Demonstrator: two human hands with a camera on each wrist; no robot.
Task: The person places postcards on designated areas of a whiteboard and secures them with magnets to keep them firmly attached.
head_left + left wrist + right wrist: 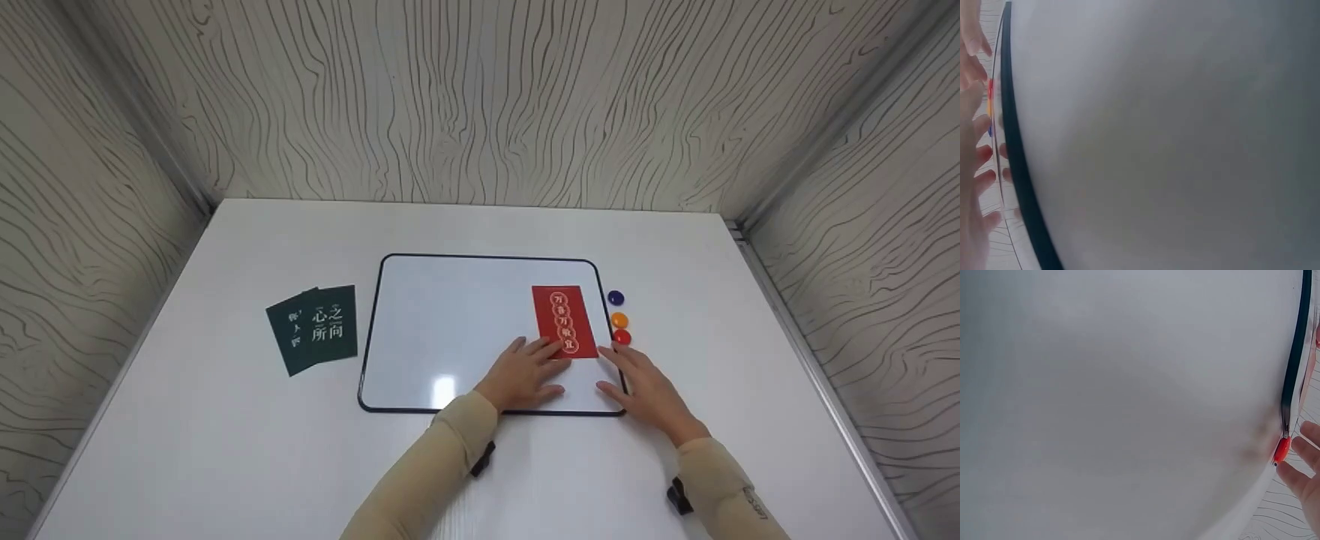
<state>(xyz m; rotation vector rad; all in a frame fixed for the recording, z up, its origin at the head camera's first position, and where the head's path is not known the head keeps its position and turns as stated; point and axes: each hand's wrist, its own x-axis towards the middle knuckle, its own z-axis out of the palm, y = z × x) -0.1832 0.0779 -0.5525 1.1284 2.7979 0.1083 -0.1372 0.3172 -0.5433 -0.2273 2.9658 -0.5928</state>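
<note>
A red card [553, 309] with light Chinese characters in linked rings lies on the right part of a whiteboard [450, 322]. The left hand [521, 375] rests with extended, spread fingers over the card's lower left edge. Just right of the card, the right hand [652, 388] lies over the board's black edge, fingers loosely extended. Its fingertips are right beside a red round magnet [622, 337], which also shows near the fingers in the right wrist view [1282, 449]. Above that magnet sit an orange magnet [619, 320] and a purple magnet [616, 298].
Two overlapping dark green cards with white characters lie left of the whiteboard, the upright green card [341, 346] over the tilted green card [283, 322]. All of this is on a white table [225, 435], with wood-patterned panels [450, 105] standing behind and at both sides.
</note>
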